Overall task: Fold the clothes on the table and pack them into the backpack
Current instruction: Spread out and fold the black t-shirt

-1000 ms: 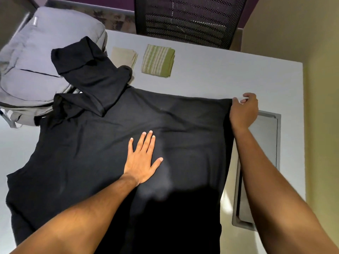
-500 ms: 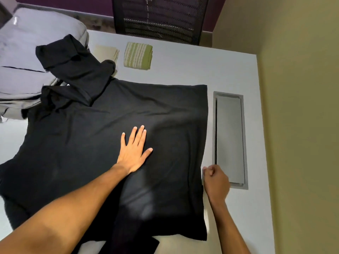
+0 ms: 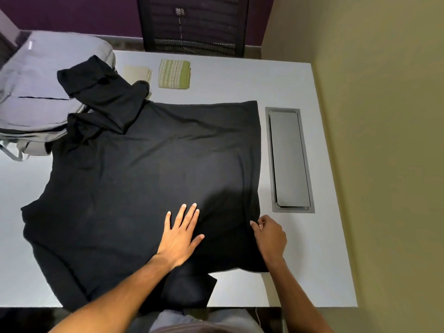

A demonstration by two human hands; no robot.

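**Black shirt spread on table, both hands on it**

Black shirt [image 3: 149,179] lies flat across the middle of the white table [image 3: 240,75], filling most of the centre of the frame. One sleeve is bunched toward the upper left, lying partly over the grey backpack [image 3: 40,87]. The other sleeve sticks out at the lower centre, near the table's front edge.

Left hand [image 3: 180,233] rests flat on the shirt at lower centre, fingers straight and slightly spread, palm down, gripping nothing. Right hand [image 3: 270,235] sits at the shirt's right edge, lower right of centre, fingers curled and pinching the fabric edge.

Backpack lies on its side in the upper left corner of the table. Just right of the bunched sleeve is a folded beige cloth [image 3: 138,73], and beside that a folded green striped cloth [image 3: 174,73], both near the top centre. A grey recessed panel [image 3: 289,159] sits in the table to the right of the shirt. A black mesh chair [image 3: 192,22] stands beyond the table's far edge.
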